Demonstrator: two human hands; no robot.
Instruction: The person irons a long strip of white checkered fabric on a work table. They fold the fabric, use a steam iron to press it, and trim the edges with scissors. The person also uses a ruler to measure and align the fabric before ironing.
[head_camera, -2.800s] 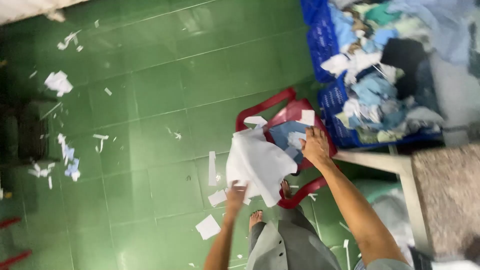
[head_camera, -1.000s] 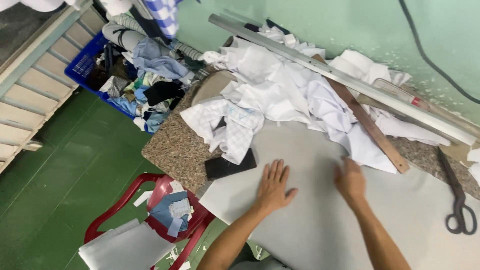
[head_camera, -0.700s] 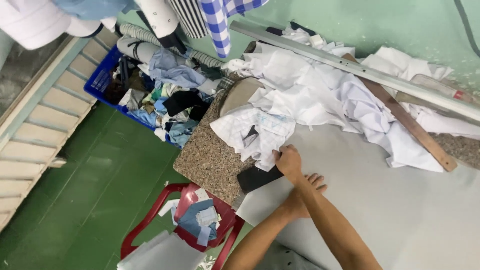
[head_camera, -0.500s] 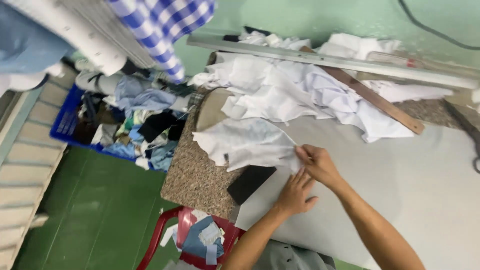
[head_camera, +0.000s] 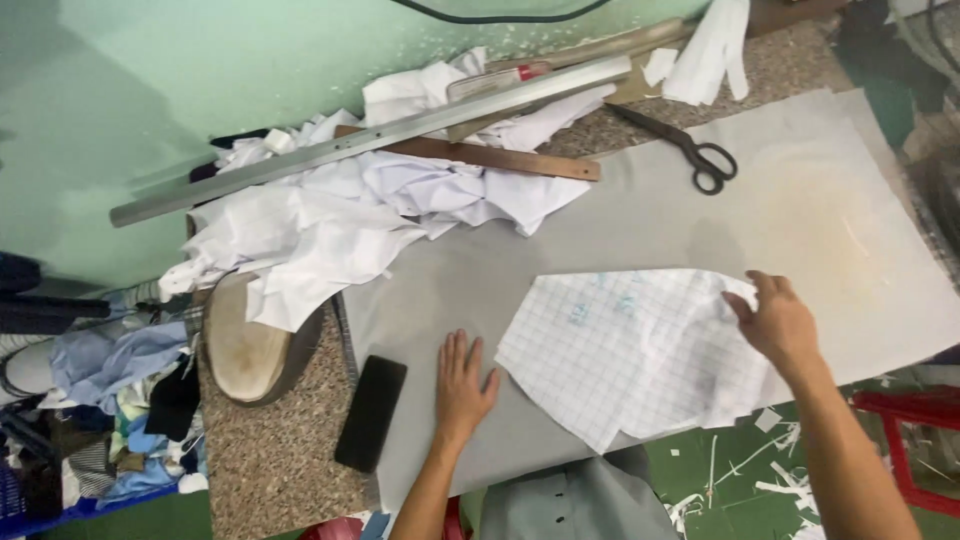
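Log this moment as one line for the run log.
left hand: flat on grey sheet | right hand: pinching checked pattern piece edge | scissors: untouched | phone: left of sheet

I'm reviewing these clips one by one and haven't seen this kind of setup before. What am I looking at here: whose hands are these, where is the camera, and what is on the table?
There is no machine here. One camera sits on a person's head and looks down, so the two bare arms that come in from the bottom edge are that person's own.

The left hand lies flat, fingers spread, on a large grey sheet that covers most of a speckled stone table. The right hand grips the right edge of a white piece with a fine grid, which lies spread on the grey sheet.

Further back lie a heap of white cloth, a long metal straightedge, a wooden ruler and black scissors. A flat black rectangular object lies left of the left hand.
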